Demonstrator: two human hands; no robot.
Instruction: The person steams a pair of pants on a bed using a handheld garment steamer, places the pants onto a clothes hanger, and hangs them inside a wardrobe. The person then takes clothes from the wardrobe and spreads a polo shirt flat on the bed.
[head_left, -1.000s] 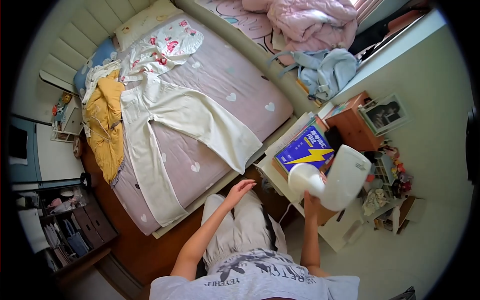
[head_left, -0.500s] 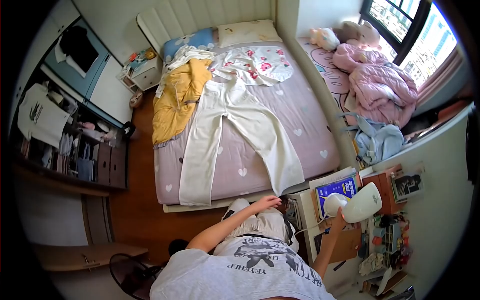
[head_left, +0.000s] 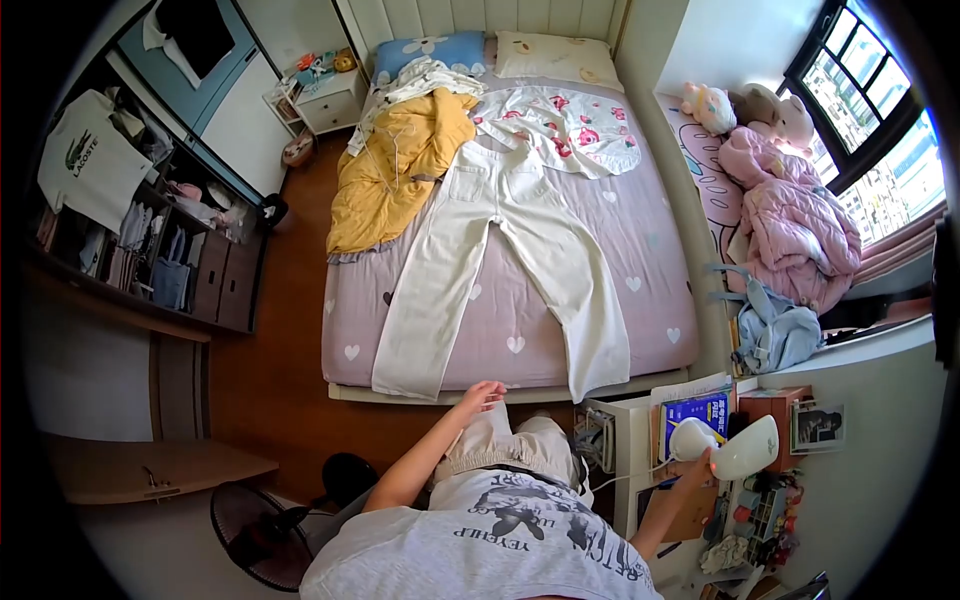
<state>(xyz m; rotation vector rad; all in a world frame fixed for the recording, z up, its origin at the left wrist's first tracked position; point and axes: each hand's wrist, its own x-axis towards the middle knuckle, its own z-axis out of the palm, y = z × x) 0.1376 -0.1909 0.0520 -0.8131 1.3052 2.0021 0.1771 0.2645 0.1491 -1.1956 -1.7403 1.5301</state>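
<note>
My right hand (head_left: 700,466) is wrapped round a white corded appliance (head_left: 747,449) with a round white part, held over the desk at the right. A blue book (head_left: 694,412) lies just beyond it. My left hand (head_left: 484,394) is held out empty near the bed's front edge, its fingers apart. On the bed, white trousers (head_left: 490,240) are spread with both legs toward me. A white garment with red flowers (head_left: 575,135) lies above their waist, and a yellow garment (head_left: 400,170) is heaped to their left.
An open wardrobe (head_left: 165,240) stands at the left, with a fan (head_left: 260,535) at the lower left. Pink bedding (head_left: 795,215) and a light blue bag (head_left: 775,330) lie by the window. A picture frame (head_left: 818,428) stands behind the desk items.
The view has swung so that the bed appears upright and more of the wardrobe, window and fan shows. The appliance remains in my right hand; my left hand stays empty.
</note>
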